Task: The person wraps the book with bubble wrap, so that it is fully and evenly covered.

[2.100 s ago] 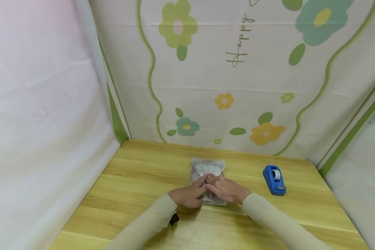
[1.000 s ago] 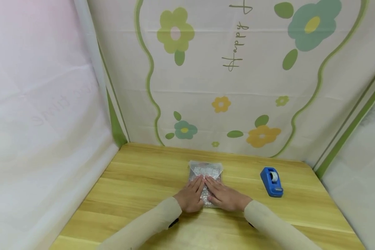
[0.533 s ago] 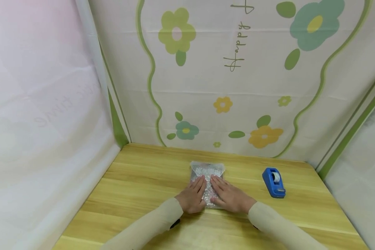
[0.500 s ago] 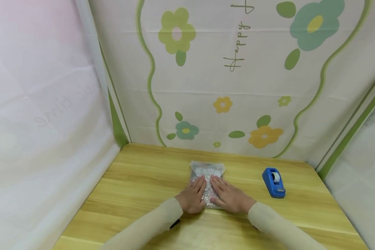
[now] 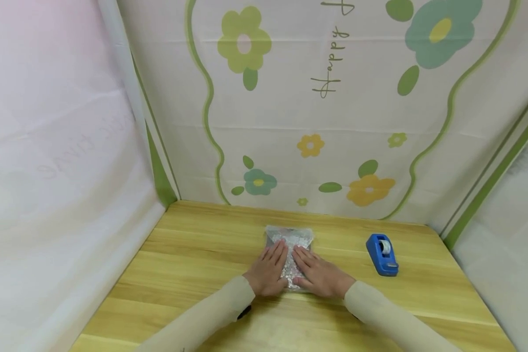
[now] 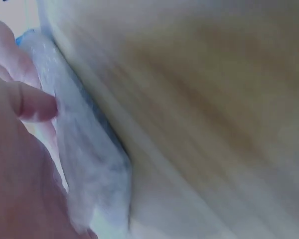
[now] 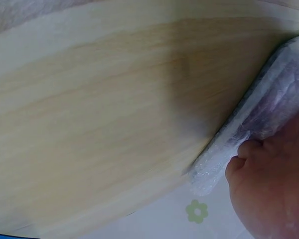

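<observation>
"Status?"
"My L hand [image 5: 269, 270] & R hand [image 5: 322, 276]: fingers straight, gripping nothing, resting on bubble-wrapped packet [image 5: 291, 268], mid-table [image 5: 193, 254]."
"Risk?"
"Uneven push might skid it; too hard cd prob crush it."

The left hand [image 6: 20, 159] touches the pale, translucent package [image 6: 92, 144] with its fingers [image 6: 36, 103]. The package lies on the blurred, brown-streaked table [image 6: 214, 124]; a blue patch [image 6: 25, 37] shows beyond it.
</observation>
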